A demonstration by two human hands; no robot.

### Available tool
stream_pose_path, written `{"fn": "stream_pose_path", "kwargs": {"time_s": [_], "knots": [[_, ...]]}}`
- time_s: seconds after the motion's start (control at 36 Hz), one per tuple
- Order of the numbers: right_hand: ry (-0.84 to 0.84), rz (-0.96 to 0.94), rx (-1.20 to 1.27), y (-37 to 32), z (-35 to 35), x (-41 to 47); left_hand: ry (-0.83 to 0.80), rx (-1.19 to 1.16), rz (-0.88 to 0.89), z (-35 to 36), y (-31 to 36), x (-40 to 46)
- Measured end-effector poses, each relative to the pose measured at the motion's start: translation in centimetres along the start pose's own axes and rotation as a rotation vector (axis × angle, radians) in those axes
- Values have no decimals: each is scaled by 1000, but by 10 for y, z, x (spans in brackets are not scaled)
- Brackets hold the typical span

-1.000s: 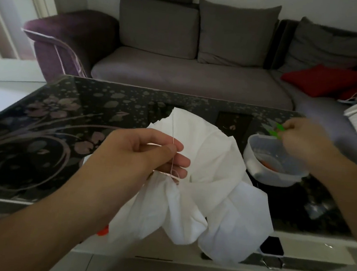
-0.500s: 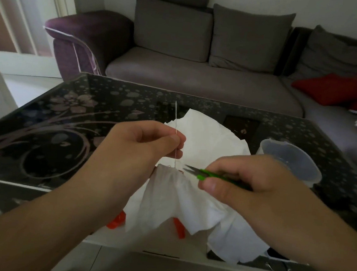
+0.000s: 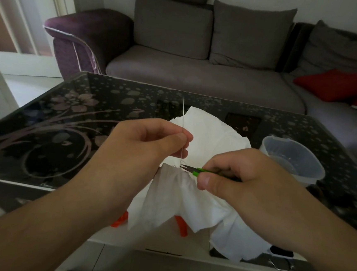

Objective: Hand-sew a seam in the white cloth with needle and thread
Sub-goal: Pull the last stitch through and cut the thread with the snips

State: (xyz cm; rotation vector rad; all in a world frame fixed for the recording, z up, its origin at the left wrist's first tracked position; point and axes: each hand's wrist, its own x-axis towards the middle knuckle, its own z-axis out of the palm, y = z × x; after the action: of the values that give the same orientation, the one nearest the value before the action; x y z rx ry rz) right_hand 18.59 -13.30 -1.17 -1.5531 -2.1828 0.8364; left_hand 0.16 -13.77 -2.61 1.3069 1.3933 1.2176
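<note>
Needle (image 3: 183, 116) and thread (image 3: 181, 155) are pinched taut in the left hand (image 3: 148, 145); green thread snips (image 3: 194, 170), gripped by the right hand (image 3: 240, 179), are best closed near the white cloth (image 3: 189, 199).

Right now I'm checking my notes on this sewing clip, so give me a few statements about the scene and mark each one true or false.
1. The left hand pinches the needle with its point upward. True.
2. The right hand holds green-handled snips with their tips at the thread just above the white cloth. True.
3. The right hand is reaching into the plastic tub. False: the tub stands apart, to the right on the glass table.
4. The cloth lies flat on the table. False: it is bunched and hangs over the near edge.
5. A red cushion lies on the sofa. True.
</note>
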Motion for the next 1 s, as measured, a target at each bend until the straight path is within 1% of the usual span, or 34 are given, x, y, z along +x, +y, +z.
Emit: {"fn": "stream_pose_path", "kwargs": {"time_s": [0.39, 0.56, 0.67, 0.72, 0.78, 0.89, 1.0], "knots": [[0, -13, 9, 0, 1, 0, -17, -11, 38, -1, -4, 1], [-6, -26, -10, 0, -1, -1, -22, -99, 6, 0, -4, 3], [-64, 70, 183, 9, -5, 1, -5, -97, -3, 0, -7, 7], [-79, 157, 369, 15, -6, 2, 2, -95, -9, -1, -9, 8], [-58, 207, 565, 19, -2, 3, 5, -92, -11, -3, -11, 9], [85, 196, 732, 25, 14, 7, -6, -68, -5, -7, -15, 9], [97, 98, 849, 20, 21, 13, -64, -31, 1, -3, -20, 7]]}}
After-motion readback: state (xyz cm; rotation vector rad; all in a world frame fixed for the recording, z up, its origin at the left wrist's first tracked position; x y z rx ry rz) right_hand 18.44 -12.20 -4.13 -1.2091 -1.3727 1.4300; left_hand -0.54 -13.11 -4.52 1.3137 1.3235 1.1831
